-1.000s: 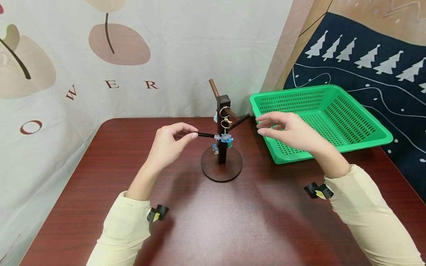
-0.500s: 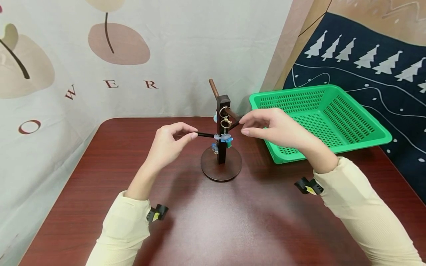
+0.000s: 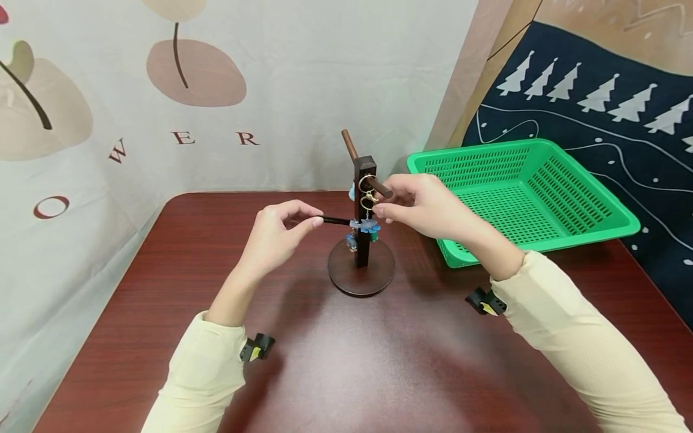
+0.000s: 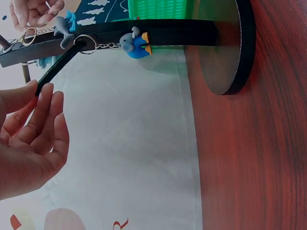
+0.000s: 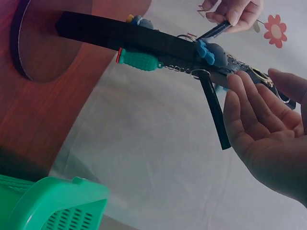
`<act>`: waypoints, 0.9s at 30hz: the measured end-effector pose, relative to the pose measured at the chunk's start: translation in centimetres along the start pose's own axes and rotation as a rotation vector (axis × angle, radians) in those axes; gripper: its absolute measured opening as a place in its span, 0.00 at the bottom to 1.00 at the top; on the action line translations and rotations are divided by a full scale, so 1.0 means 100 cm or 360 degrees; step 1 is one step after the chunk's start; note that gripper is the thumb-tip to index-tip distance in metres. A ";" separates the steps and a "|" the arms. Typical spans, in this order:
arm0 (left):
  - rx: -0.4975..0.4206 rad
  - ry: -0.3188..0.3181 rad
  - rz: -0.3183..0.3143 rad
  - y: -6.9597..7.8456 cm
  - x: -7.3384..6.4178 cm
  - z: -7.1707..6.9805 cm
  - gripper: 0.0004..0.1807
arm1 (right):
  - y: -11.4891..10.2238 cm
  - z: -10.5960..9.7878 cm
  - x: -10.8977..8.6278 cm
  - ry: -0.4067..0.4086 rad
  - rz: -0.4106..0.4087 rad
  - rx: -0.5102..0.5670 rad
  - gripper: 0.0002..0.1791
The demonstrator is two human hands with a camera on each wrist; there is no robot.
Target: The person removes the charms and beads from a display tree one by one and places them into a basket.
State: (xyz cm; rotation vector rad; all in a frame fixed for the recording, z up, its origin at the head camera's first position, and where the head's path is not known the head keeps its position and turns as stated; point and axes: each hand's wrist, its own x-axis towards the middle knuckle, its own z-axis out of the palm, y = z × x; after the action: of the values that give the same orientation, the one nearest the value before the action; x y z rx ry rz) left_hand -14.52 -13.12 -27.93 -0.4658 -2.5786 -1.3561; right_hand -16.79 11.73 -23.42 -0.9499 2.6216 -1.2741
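My left hand (image 3: 271,240) pinches the tip of a black side peg (image 4: 60,68) on a dark wooden stand (image 3: 361,255). Around that peg sits the ring of a keychain with a blue, orange-footed figure (image 4: 136,45). A keychain with gold rings and a grey-and-blue animal charm (image 3: 367,225) hangs from the brown front peg (image 3: 380,186). My right hand (image 3: 433,207) is beside these gold rings, its thumb and fingers apart around them in the right wrist view. A green charm (image 5: 139,60) hangs by a chain from another black peg (image 5: 215,112).
A green plastic basket (image 3: 541,245) stands on the table's right side, behind the right hand. Part of a light blue charm (image 3: 352,192) shows behind the post. Printed cloths (image 3: 303,90) hang behind the reddish-brown table (image 3: 216,252).
My right hand has moved left from near the basket, past the right black peg, to the gold rings. My left hand still pinches its peg in the same place.
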 end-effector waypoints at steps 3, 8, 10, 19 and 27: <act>-0.0005 0.0000 -0.0003 0.000 0.000 0.000 0.05 | -0.002 0.001 0.001 0.0022 0.0024 0.0022 0.04; -0.0007 0.0002 -0.0001 0.001 0.000 0.000 0.05 | -0.002 0.002 0.002 0.0036 0.0034 0.0050 0.04; -0.0006 0.0004 0.0001 0.001 0.000 0.000 0.05 | -0.001 0.003 0.003 0.0040 0.0024 0.0051 0.04; -0.0024 0.0005 0.0005 0.001 -0.001 0.001 0.05 | -0.003 0.000 0.003 0.0037 -0.0007 0.0062 0.04; -0.0014 -0.0001 0.0003 0.001 -0.001 0.000 0.05 | -0.012 -0.013 -0.005 0.0002 -0.0050 0.0175 0.04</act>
State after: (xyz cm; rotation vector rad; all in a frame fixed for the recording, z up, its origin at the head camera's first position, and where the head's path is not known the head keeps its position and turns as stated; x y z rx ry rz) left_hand -14.40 -13.07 -27.83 -0.4701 -2.5730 -1.3676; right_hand -16.22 12.28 -21.77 -0.9758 2.5173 -1.4102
